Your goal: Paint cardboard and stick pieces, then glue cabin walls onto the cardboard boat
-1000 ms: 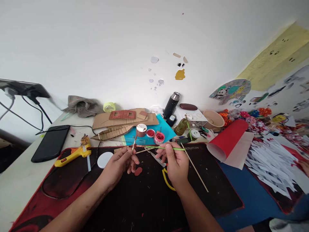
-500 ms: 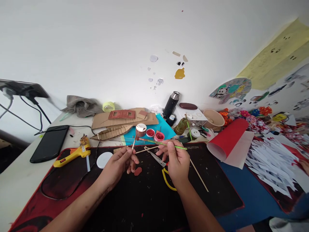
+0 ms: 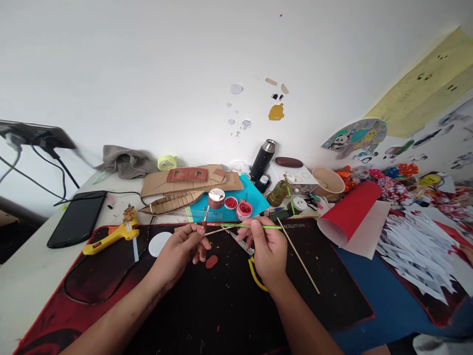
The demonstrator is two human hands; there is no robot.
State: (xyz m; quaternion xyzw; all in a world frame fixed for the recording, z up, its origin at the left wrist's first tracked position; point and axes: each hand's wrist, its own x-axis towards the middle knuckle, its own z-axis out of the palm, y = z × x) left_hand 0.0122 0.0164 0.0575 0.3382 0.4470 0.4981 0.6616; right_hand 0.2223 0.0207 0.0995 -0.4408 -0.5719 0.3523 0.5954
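Pinched in the fingers of my left hand [image 3: 185, 246] is a thin stick [image 3: 207, 213], roughly upright and partly coated in reddish-brown paint. My right hand [image 3: 268, 249] grips a slim paintbrush [image 3: 273, 227] with a green handle, held almost level. Its bristle end is at the stick, just above my left fingertips; I cannot tell if they touch. Scissors [image 3: 254, 276] with yellow handles lie partly hidden beneath my right hand. A small reddish-brown flat piece [image 3: 212, 261] rests on the black mat [image 3: 236, 310] between the hands. Beyond them stand a brown paint jar [image 3: 216, 203] and a red paint pot [image 3: 244, 211].
A yellow glue gun [image 3: 111, 239], white lid [image 3: 159, 244] and black phone [image 3: 77, 219] lie left. A cardboard boat shape [image 3: 172, 202] sits behind. To the right are a bare stick [image 3: 301, 259], red paper roll [image 3: 353, 212], white paper strips [image 3: 414, 251] and another person's hand [image 3: 467, 254].
The brush end has moved down the stick toward my left fingertips, and the brush is now more level. My right hand has shifted slightly left.
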